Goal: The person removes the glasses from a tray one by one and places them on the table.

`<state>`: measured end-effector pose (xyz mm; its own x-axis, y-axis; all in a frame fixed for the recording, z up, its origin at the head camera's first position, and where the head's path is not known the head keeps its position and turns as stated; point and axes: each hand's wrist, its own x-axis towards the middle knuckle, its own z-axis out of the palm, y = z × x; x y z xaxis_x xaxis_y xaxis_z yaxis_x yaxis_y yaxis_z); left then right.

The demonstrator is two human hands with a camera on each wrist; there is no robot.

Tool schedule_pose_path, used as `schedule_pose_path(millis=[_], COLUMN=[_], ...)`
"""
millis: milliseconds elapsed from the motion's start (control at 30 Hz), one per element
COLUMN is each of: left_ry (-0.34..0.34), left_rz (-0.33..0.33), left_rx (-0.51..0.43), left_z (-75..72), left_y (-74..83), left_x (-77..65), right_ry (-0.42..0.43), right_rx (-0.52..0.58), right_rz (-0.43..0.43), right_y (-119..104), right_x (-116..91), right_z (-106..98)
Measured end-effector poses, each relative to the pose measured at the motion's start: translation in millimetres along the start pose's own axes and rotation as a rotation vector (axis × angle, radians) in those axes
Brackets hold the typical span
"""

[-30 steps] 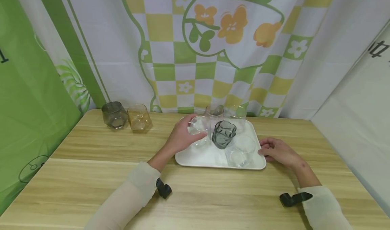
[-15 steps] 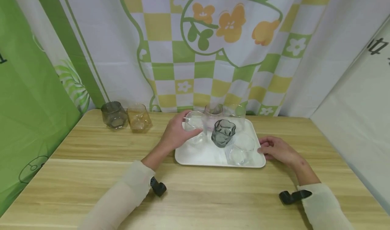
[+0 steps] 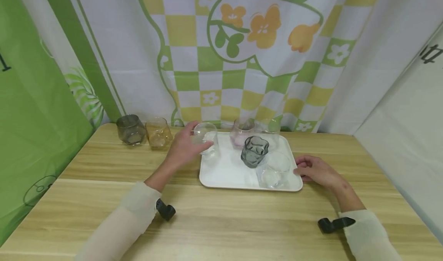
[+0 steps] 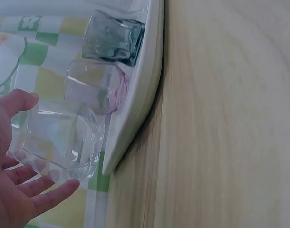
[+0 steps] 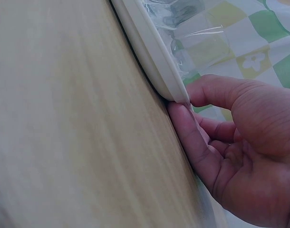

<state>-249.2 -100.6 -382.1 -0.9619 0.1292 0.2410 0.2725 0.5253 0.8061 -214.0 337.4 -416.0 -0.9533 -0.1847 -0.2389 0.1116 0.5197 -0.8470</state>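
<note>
In the head view my left hand [image 3: 181,147] holds a clear drinking glass [image 3: 209,143] at the left side of a white tray [image 3: 225,174]. The left wrist view shows the thumb on one side of this glass [image 4: 64,137] and the other fingers behind and below it. My right hand [image 3: 316,172] pinches the tray's right edge; in the right wrist view its thumb [image 5: 216,90] lies over the rim and a finger sits underneath. On the tray stand a wavy grey-green glass [image 3: 254,153], a pinkish glass [image 3: 237,138] and two more clear glasses, one in front [image 3: 273,172].
A dark grey glass [image 3: 130,130] and an amber glass [image 3: 158,133] stand side by side on the wooden table [image 3: 221,226], left of my left hand. Behind the table's back edge hangs a patterned curtain [image 3: 187,80].
My left hand has moved left with the clear glass, from beside the grey-green glass to the tray's left edge. The right hand and the tray have stayed in place.
</note>
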Motion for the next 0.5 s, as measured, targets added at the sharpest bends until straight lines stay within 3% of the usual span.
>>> schedule_pose_path(millis=[500], left_ry=[0.064], left_rz=[-0.051], left_rx=[-0.026], left_z=[-25.3], left_y=[-19.9], left_x=[4.4], right_ry=[0.005], right_rx=[-0.012], right_rz=[0.002], right_y=[-1.5], right_x=[-2.0], right_z=[-1.0])
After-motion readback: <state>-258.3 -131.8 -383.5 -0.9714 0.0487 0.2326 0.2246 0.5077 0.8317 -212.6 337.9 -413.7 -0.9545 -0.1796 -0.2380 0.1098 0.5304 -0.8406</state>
